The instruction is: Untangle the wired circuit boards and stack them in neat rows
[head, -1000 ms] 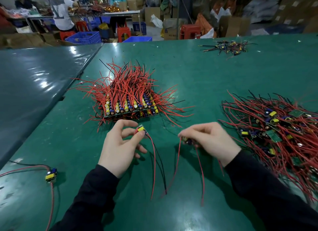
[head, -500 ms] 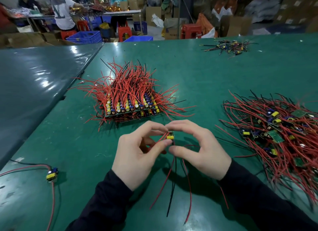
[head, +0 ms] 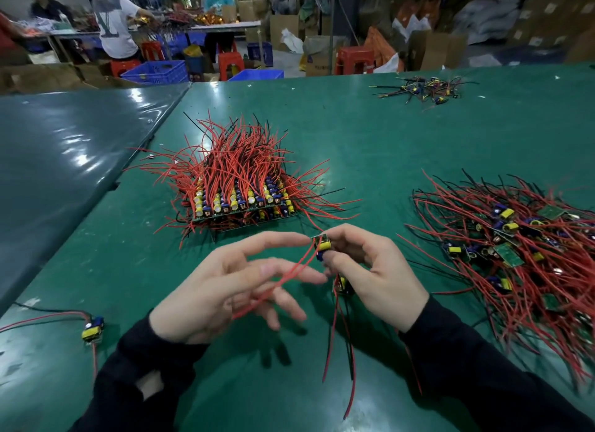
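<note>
Hands meet over the green table [head: 370,135] in front of us. Our right hand [head: 376,270] pinches a small circuit board [head: 322,245] between thumb and fingertips, the board upright with its yellow part facing us and a blue part just under it. A second small board [head: 342,285] sits lower in that same hand, against the palm, and its red and black wires [head: 341,344] hang down toward us to the table. Our left hand [head: 231,290] is spread with its fingers straight and apart, gripping nothing; a red wire [head: 283,278] from the pinched board runs slanting across those fingers, and the index tip reaches close to the board. Whether that tip touches the board, we cannot tell, as the fingers are blurred.

Beyond our hands stands the neat stack of boards [head: 238,203], set in rows, with red wires fanning up and out from it. To our right lies the tangled pile [head: 521,248] of loose boards and red wires, near our right sleeve [head: 476,360]. One single board [head: 92,329] lies alone at our left near the table's edge, its wires trailing off to the left. Far across the table is a small dark bundle of wired parts [head: 425,90]. Behind the table we see people at another bench, red stools [head: 230,65] and blue crates [head: 154,72]
</note>
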Tool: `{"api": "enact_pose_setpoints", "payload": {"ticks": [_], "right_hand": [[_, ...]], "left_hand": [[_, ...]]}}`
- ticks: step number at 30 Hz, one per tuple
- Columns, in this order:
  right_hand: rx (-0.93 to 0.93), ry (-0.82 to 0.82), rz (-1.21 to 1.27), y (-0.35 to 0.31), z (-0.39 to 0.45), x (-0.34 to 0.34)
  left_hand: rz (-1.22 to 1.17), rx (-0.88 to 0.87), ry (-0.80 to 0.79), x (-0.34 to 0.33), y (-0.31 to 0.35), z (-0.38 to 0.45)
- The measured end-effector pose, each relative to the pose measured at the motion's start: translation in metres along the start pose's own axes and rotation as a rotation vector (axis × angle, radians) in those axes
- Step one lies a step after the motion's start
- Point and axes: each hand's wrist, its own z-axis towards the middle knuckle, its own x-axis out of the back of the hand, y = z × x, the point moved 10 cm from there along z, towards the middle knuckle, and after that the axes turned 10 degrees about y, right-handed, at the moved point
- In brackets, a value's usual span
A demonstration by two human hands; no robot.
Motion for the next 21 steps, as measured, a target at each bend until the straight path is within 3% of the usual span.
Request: {"api": "enact_pose_setpoints", "payload": {"ticks": [2,5,7,10,13,17,21], "right_hand": [[-0.042,-0.019,0.063,0.002,0.000,-0.002],[-0.103,-0.098,0.137,0.003,-0.004,-0.011],[-0.126,-0.157,0.151,0.003,-0.008,-0.019],[-0.153,-0.186,0.146,0.006,-0.011,-0.025],[-0.150,-0.177,0.122,0.006,-0.012,-0.025],[-0.147,-0.178,0.029,0.008,-0.013,-0.026],[-0.108,-0.193,0.031,0.002,-0.014,-0.026]], "left_hand": [[-0.117,0.010,0.000,0.004,0.004,0.000],[-0.548,0.031,-0.111,-0.004,0.012,0.002],[-0.689,-0.024,-0.083,-0.001,0.016,0.003],[-0.522,-0.144,0.122,0.006,0.014,0.008],[-0.086,-0.265,0.386,0.017,0.010,0.010],[0.187,-0.358,0.484,0.014,0.011,0.009],[0.217,-0.375,0.482,0.013,0.012,0.007]]}}
